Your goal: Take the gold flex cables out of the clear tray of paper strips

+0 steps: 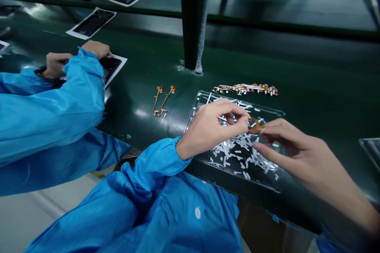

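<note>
Over a clear plastic tray [234,172], my left hand [218,124] pinches a small orange flex cable [255,123] between thumb and forefinger. My right hand [297,148] is at the cable's other end, its forefinger against or very close to it and its thumb held apart below. A small white sliver shows by the right fingertips; whether they touch it I cannot tell. Many white paper strips [227,148] lie scattered in the tray beneath both hands. To the left, two orange flex cables [162,101] lie side by side on the green table.
Behind the tray lies a pile of flex cables with white strips [246,88]. A dark post [192,19] rises from the green table [142,67]. At left, a co-worker's hands [96,49] work at a dark panel [111,67]; more panels [95,23] lie beyond.
</note>
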Tool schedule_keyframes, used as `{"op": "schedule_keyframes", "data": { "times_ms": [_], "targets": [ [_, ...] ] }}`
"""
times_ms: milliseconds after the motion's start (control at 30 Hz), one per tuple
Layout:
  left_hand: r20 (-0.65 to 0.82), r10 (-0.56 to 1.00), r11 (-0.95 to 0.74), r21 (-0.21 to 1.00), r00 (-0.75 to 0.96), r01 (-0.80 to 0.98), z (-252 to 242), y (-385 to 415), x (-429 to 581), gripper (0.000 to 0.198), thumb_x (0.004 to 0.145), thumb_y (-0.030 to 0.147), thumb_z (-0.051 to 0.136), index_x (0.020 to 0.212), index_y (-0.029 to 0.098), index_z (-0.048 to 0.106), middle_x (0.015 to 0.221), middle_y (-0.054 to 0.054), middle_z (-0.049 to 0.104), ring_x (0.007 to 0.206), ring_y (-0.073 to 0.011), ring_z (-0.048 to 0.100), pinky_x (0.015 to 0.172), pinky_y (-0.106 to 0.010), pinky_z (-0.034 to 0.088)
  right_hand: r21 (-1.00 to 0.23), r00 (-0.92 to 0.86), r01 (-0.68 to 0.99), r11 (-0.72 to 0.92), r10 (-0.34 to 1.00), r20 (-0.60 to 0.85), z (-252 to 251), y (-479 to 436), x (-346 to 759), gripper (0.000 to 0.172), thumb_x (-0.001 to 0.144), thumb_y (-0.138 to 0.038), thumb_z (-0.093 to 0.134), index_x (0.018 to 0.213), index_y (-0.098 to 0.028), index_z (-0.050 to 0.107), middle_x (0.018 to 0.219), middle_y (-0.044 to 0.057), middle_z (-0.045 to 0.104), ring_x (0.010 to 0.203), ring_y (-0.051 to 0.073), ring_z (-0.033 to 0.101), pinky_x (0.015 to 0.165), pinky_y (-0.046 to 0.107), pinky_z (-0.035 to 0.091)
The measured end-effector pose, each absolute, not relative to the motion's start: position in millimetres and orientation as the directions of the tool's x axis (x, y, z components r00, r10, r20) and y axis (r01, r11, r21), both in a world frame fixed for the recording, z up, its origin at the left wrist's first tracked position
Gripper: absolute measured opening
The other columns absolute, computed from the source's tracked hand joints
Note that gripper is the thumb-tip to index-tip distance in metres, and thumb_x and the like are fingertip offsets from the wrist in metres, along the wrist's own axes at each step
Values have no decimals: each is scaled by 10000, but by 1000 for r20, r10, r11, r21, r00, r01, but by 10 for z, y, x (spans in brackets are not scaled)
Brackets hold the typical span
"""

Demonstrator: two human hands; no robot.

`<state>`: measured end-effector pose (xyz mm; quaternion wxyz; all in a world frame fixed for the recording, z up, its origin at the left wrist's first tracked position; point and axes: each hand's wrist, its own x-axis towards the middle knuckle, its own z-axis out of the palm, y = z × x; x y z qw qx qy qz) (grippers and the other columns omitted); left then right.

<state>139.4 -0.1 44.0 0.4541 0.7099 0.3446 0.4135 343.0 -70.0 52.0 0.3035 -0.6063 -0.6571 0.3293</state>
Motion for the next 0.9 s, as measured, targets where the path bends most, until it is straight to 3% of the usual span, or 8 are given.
{"op": "schedule_keyframes", "data": {
  "times_ms": [67, 133, 267, 433, 667, 900],
  "targets": [
    [286, 874, -356, 927, 392, 119, 456, 38, 1369, 92, 882, 173, 643, 842, 174, 726, 873, -22, 725, 752, -99, 623, 632, -211, 495, -812, -130, 581, 65, 991, -15, 506, -685, 3424, 154, 835, -488, 724, 924, -367, 756, 1019, -18, 698, 942, 170, 660, 805, 284, 517],
    [300, 892, -362, 923, 338, 135, 448, 101, 1331, 90, 886, 182, 647, 845, 174, 727, 873, -22, 726, 747, -100, 626, 607, -209, 480, -827, -147, 560, 40, 988, -52, 502, -687, 3420, 140, 845, -489, 713, 895, -372, 770, 1013, -25, 731, 943, 177, 682, 836, 295, 530],
    [316, 917, -375, 891, 246, 255, 377, 189, 1273, 82, 891, 193, 650, 868, 182, 728, 871, -6, 708, 730, -91, 628, 615, -212, 480, -842, -36, 536, -59, 995, -92, 500, -726, 3428, 190, 799, -526, 735, 816, -346, 793, 946, -11, 777, 859, 208, 710, 755, 314, 547],
    [388, 883, -467, 786, 265, 404, 322, 10, 1359, 199, 911, 164, 626, 1082, 205, 720, 1097, -21, 701, 782, -71, 645, 704, -213, 529, -826, 234, 524, -209, 968, -96, 472, -761, 3437, 293, 708, -562, 789, 885, -329, 804, 905, 1, 793, 808, 235, 718, 695, 340, 540],
    [392, 825, -525, 797, 407, 297, 297, -221, 1527, 200, 941, 358, 668, 1016, 199, 762, 1017, -10, 742, 818, -101, 683, 750, -233, 568, -769, 125, 639, -39, 991, 54, 560, -802, 3385, 178, 831, -509, 707, 833, -343, 771, 910, -33, 776, 791, 192, 704, 691, 303, 533],
    [387, 820, -536, 779, 422, 326, 230, -235, 1561, 153, 950, 248, 618, 960, 196, 761, 974, -15, 782, 909, -144, 719, 822, -271, 576, -692, -10, 713, 113, 988, 151, 518, -824, 3385, 148, 907, -434, 655, 872, -321, 744, 883, -31, 762, 755, 182, 699, 707, 299, 543]
  ]
}}
